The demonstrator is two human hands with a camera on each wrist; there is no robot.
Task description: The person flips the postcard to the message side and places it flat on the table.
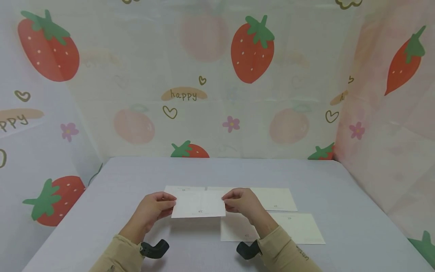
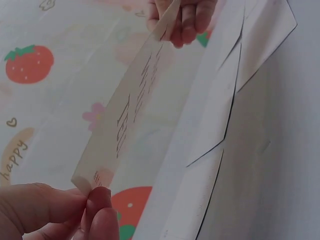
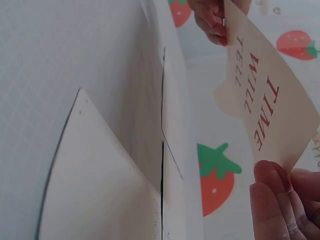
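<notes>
A pale card [image 1: 198, 204] is raised above the table, its near edge throwing a shadow below. My left hand [image 1: 154, 209] pinches its left edge between thumb and fingers. At the opposite edge, my right hand [image 1: 246, 206] pinches it the same way. Red lettering is printed on the underside, seen on the card [image 3: 270, 100] in the right wrist view. More pale cards lie flat beneath and around: a back-right card [image 1: 276, 198], a front-right card [image 1: 299, 228] and a back-left card [image 1: 176, 189], which the raised card partly hides.
The cards lie on a table with a white cloth [image 1: 136, 173]. Fabric walls [image 1: 217, 139] with strawberry prints stand behind and at both sides. A dark cable [image 1: 96, 173] shows by the table's left edge. Black devices [image 1: 155, 249] are worn on both wrists.
</notes>
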